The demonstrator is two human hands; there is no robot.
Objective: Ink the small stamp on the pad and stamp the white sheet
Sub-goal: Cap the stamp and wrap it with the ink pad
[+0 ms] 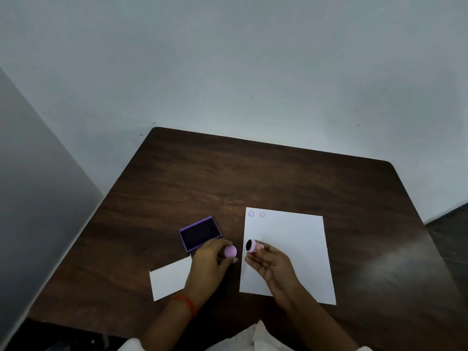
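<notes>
My right hand (pixel 272 262) grips the small pink stamp (pixel 254 246) just above the left edge of the white sheet (pixel 298 249), with its dark inked face turned left. My left hand (pixel 211 257) holds a round pink cap (pixel 230 251) in its fingertips, a short gap from the stamp. The open purple ink pad (pixel 200 233) lies on the table just behind my left hand. Two faint round purple prints (pixel 256 214) mark the sheet's far left corner.
A small white card (pixel 170 277) lies on the dark wooden table (pixel 253 173) to the left of my left wrist. A pale wall runs behind the table's far edge. A grey panel stands at the left.
</notes>
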